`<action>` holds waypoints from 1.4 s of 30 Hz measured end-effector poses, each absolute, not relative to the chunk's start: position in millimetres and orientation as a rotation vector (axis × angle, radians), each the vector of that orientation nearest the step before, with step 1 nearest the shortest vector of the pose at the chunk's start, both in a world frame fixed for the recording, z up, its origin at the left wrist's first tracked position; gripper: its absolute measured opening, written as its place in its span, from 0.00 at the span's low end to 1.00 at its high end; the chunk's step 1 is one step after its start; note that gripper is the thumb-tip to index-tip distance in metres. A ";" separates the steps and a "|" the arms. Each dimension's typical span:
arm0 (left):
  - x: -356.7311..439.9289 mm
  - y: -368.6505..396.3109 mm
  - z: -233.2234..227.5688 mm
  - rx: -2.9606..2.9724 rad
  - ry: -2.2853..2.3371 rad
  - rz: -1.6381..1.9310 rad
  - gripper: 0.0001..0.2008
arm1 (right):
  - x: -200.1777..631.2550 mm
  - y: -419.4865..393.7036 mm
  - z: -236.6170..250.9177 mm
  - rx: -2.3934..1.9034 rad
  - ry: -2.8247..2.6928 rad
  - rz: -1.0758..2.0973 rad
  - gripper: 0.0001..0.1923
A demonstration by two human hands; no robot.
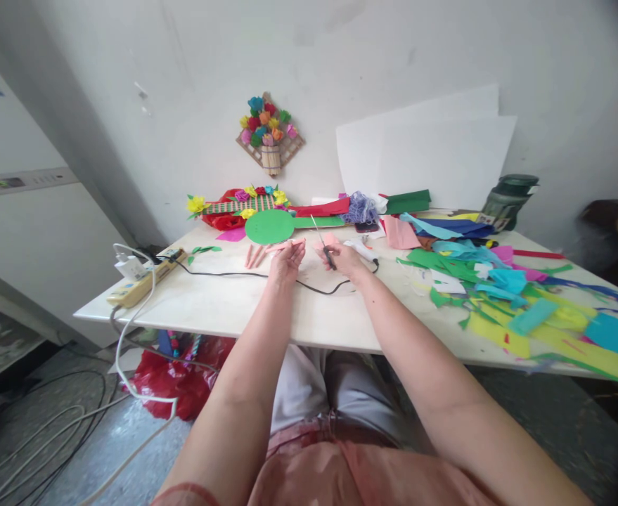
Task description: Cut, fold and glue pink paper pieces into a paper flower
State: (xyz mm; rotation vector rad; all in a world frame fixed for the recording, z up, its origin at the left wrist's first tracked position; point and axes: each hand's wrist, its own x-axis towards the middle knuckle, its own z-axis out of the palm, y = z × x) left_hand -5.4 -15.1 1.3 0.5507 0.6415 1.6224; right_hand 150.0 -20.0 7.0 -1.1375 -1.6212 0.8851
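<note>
My left hand (286,261) pinches a thin pink paper strip (285,245) over the white table (224,309). Close beside it, my right hand (342,258) grips a pair of scissors (322,248), blades pointing up and away. Several pink paper sticks (254,256) lie just left of my left hand. A green paper circle (269,226) rests beyond both hands. A black cable (245,274) runs across the table under my hands.
Heaps of coloured paper scraps (503,295) cover the table's right side. A power strip (145,277) with chargers sits at the left edge. White boards (435,158) lean on the wall by a paper-flower basket (270,133). A dark green jar (509,200) stands far right.
</note>
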 end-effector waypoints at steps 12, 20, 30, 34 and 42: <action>-3.7 -19.0 5.4 0.587 0.650 1.610 0.09 | 146.5 -22.4 0.5 -1.049 -1.788 0.851 0.23; -3.5 -16.0 1.0 0.597 0.641 1.605 0.07 | 147.5 -28.7 3.7 -1.286 -2.011 0.465 0.21; -3.7 -7.6 -5.5 0.592 0.632 1.581 0.08 | 145.3 -33.2 8.8 -1.436 -2.071 0.282 0.23; -3.9 -5.9 -8.3 0.633 0.624 1.574 0.08 | 144.6 -33.9 8.9 -1.440 -2.076 0.245 0.24; -3.0 -3.0 -12.2 0.626 0.617 1.570 0.09 | 142.9 -36.0 9.5 -1.446 -2.064 0.208 0.24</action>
